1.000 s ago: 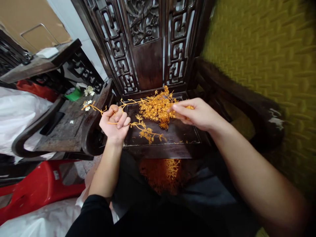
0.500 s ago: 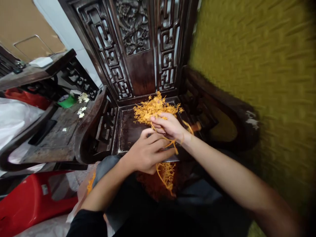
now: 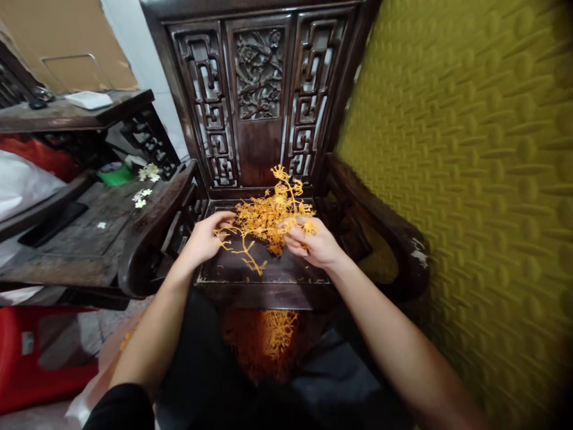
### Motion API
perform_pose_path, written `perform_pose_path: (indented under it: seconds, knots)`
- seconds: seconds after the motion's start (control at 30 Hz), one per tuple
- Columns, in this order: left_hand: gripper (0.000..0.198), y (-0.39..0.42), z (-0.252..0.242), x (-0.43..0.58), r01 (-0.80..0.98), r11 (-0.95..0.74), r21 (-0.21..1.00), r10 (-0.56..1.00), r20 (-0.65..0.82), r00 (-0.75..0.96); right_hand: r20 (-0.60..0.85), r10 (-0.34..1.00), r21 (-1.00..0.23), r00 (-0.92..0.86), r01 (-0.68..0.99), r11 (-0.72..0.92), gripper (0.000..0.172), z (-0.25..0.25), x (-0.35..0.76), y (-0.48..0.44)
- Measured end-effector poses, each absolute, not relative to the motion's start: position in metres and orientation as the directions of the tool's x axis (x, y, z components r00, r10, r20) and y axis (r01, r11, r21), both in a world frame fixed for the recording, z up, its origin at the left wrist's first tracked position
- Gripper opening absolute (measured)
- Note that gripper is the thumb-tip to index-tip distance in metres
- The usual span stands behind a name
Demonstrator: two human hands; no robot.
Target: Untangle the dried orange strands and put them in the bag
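A slender orange plastic-looking sprig with star-like tips [image 3: 298, 188] stands up over the seat, pinched in the right hand [image 3: 316, 242]. Its tips could hook the tangled orange heap of sprigs [image 3: 256, 216] just behind, likely dragging pieces along. A bare, forked orange stem [image 3: 248, 253] reaches from the left hand [image 3: 206, 237], whose fingers are curled; whether they clamp it I cannot tell, so a loose grip might drop it. Beneath, the dark wooden chair seat [image 3: 233, 264] looks smooth, so light pieces nudged forward could slide off its front edge.
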State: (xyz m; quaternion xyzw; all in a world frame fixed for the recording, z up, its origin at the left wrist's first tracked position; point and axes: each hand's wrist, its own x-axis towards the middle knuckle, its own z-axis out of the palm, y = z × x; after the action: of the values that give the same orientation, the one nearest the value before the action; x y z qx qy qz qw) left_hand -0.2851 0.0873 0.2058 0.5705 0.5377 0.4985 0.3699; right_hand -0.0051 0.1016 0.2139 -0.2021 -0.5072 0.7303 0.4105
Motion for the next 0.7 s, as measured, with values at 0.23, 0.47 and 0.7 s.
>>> perform_pose_path:
  seconds: [0.23,0.47,0.7]
  knots:
    - [0.033,0.084,0.214,-0.273,0.485,-0.207,0.850,0.978,0.182,0.099,0.073,0.588,-0.848,-0.805,-0.360,-0.388,0.036,0.200,-0.010,0.101]
    - [0.033,0.069,0.203,-0.209,-0.033,-0.172,0.985,0.965,0.175,0.194,-0.123,0.539,-0.876,-0.833,-0.164,-0.454,0.038,0.188,-0.029,0.095]
    - [0.022,0.082,0.192,-0.218,0.460,-0.396,0.795,0.850,0.507,-0.143,-0.001,0.872,-0.991,-0.489,0.118,0.064,0.067,0.197,-0.032,0.090]
